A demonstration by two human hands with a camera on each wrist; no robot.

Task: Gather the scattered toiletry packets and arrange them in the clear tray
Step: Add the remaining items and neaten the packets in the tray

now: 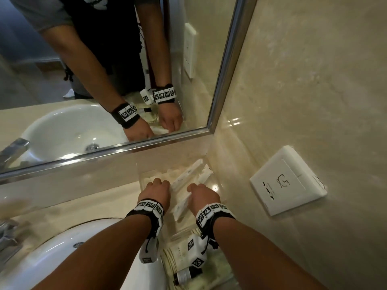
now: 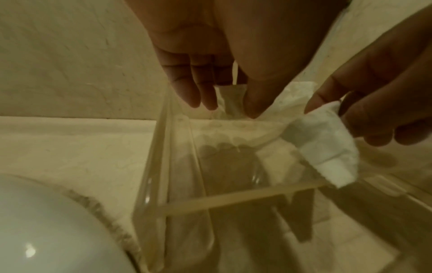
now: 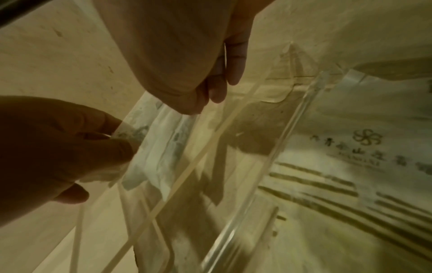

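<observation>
Nearest the lens, 2 banded wrists above a beige counter, with a dark bottle [image 1: 184, 275] lying just beside the sink [image 1: 83, 248]. Beyond them, left hand [image 1: 158, 190] and right hand [image 1: 202, 195] reaching down into the tray [image 1: 144, 174], tucked into the far right corner under the mirror [image 1: 104, 59] and near a wall socket [image 1: 287, 181].

Left thumb and fingers closed on the edge of white packets [image 2: 327, 144]; right thumb and forefinger pinching a crumpled end of the same pile. Impossible to tell whether 1 shared bundle or 2 separate ones. Held low, over the near half of the tray.

Risks from here: thin wrapping slipping out of so light a fingertip pinch and landing crooked across the rest; knuckles knocking the clear wall, hard to see against pale stone, and skating the tray toward the sink; 2 hands tugging 1 bundle in opposite directions and tearing or scattering it.

In the tray: at least 2 long packets [image 1: 186, 174] lying aslant toward the far right side, plus those in hand at the near end. Probably late in the gathering, with tidying left to do.
</observation>
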